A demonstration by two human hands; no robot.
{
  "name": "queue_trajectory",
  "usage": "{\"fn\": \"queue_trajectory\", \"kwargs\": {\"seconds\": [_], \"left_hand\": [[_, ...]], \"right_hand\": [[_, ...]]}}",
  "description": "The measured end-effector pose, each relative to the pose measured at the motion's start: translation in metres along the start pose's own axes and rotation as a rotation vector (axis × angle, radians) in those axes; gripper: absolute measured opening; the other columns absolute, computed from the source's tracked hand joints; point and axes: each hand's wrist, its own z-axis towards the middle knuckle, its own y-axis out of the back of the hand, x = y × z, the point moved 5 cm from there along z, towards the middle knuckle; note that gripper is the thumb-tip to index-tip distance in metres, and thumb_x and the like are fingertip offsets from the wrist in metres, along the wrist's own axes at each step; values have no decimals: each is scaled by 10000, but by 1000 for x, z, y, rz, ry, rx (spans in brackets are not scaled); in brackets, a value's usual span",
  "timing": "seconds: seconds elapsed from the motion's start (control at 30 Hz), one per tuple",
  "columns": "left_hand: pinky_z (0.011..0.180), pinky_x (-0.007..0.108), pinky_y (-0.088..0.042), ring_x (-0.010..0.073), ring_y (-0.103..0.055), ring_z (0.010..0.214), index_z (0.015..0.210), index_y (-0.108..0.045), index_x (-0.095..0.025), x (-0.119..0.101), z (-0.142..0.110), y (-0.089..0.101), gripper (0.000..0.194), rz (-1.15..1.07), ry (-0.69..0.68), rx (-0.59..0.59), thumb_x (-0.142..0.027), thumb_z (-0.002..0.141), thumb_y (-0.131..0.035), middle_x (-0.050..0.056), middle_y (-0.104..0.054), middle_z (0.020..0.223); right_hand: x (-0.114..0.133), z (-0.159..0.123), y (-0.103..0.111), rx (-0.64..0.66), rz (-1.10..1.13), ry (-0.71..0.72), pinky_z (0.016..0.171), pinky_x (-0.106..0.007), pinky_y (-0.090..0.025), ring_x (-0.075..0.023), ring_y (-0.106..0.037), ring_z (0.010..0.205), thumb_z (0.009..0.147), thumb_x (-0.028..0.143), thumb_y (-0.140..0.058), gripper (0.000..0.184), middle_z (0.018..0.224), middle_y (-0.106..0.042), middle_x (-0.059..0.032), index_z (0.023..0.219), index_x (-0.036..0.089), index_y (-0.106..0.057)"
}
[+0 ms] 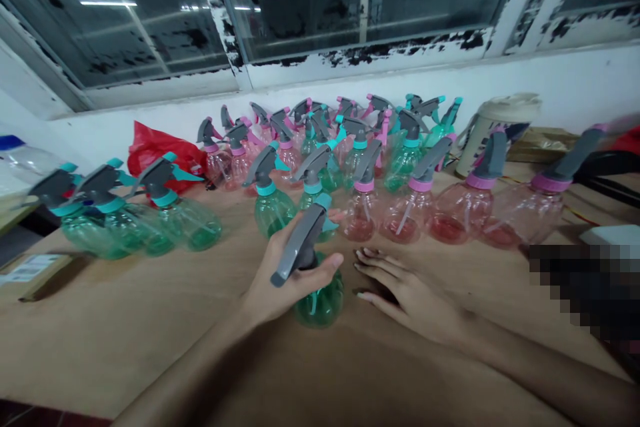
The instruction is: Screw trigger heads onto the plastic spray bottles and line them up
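My left hand (283, 273) is wrapped round the neck of a green spray bottle (320, 303) with a grey and teal trigger head, near the middle of the table. The bottle stands about upright, its neck partly hidden by my fingers. To its right, my right hand (405, 287) rests palm down near the tabletop, fingers stretched out and holding nothing. Just beyond my hands is a row of spray bottles: green ones with teal collars, such as a green spray bottle (273, 210), and pink ones with pink collars, such as a pink spray bottle (360, 217).
Several more pink and green bottles crowd the back by the wall. Three green bottles (193, 223) stand at the left, beside a red plastic bag (160, 150). A small cardboard box (43, 273) lies at the left edge. A pale jug (495, 130) stands at the back right.
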Motion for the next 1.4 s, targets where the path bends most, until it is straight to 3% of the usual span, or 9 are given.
{"fn": "queue_trajectory", "kwargs": {"seconds": [0.13,0.27,0.4,0.63,0.83,0.93,1.1,1.23,1.4], "left_hand": [[930,364,-443,213,-542,1066,1270,-401,-300,4,-4,-4,595,53,-67,57,-303,736,-665,36,-527,1262],[856,398,-475,230,-567,979,1289,-344,-272,11,-12,-3,676,111,-56,56,-366,711,-682,60,-541,1202],[925,458,-427,268,-542,1042,1265,-331,-195,15,-26,-2,721,147,-31,50,-378,674,-702,102,-538,1165],[956,456,-412,265,-519,1096,1201,-446,-200,20,-47,4,526,255,-48,25,-393,751,-638,90,-557,1142],[968,463,-411,300,-462,1156,1153,-503,-231,33,-69,46,487,485,-85,-91,-466,746,-632,102,-492,1172],[934,466,-432,285,-522,1071,1067,-545,-229,55,-78,76,417,515,-33,-170,-475,743,-636,81,-520,1130],[837,404,-501,246,-607,971,1101,-467,-183,93,-79,119,489,468,23,-317,-461,742,-649,83,-603,1057],[843,429,-481,276,-599,983,1080,-477,-162,106,-66,136,504,540,41,-368,-481,732,-655,112,-617,1037],[971,444,-375,314,-502,1110,1046,-545,-143,99,-46,138,505,624,21,-377,-495,707,-674,149,-543,1141]], "right_hand": [[2,0,0,-1,-15,4,1027,-464,-381,-241,-434,1245,893,354,-469,432,1294,-541,-109,1275,152,-482],[3,0,2,-30,-9,1,1005,-462,-406,-240,-455,1230,893,349,-467,410,1278,-556,-98,1267,183,-493],[3,0,1,-21,-45,13,997,-467,-410,-244,-464,1221,895,359,-461,395,1275,-559,-95,1250,192,-504],[10,15,6,6,-145,5,904,-452,-478,-256,-583,1067,896,346,-461,296,1134,-639,-104,1095,172,-594],[34,54,26,-75,-127,-21,747,-405,-534,-239,-654,874,901,377,-437,290,1020,-673,-68,1070,209,-600],[47,80,32,-136,-97,-41,669,-369,-535,-216,-664,758,889,394,-445,296,976,-680,-59,1064,215,-604],[63,122,27,-219,-67,-82,729,-411,-525,-223,-660,738,876,397,-458,381,1069,-653,-94,1170,175,-554],[69,144,17,-257,-68,-136,744,-477,-518,-311,-643,881,862,421,-464,529,1140,-616,-176,1291,114,-454],[69,159,10,-262,-76,-179,766,-513,-507,-382,-586,1008,848,425,-485,603,1249,-532,-235,1306,37,-423]]}}
